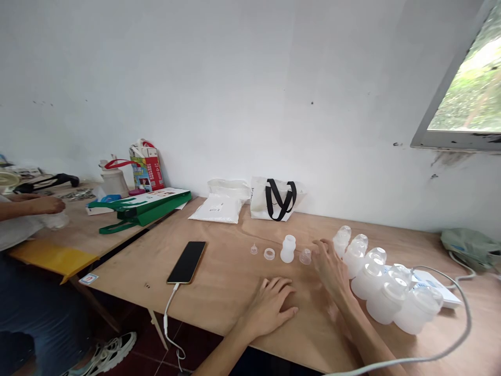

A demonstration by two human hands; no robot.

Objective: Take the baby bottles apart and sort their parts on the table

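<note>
While the left hand [272, 308] is resting flat on the plywood table [223, 297] with its fingers spread and nothing in it, the right hand [331, 269] is reaching out empty, its fingers fanned wide. Its fingertips are hovering just beside a clear dome cap [305, 256] and near a tight group of white plastic bottles [376, 284] that is occupying the right of the table. Left of the cap, a white bottle body [287, 249] is standing upright, followed by a clear ring [269, 254] and a small clear teat [254, 249], all set apart in a row. Further left, a black smartphone [187, 262] is lying with a white cable [169, 318] trailing over the near edge. A white tote bag [274, 201] and a white packet [215, 209] are sitting along the far edge. On the adjoining table at left, a co-worker's hand [49, 205] is reaching over a clear container [57, 221].
</note>
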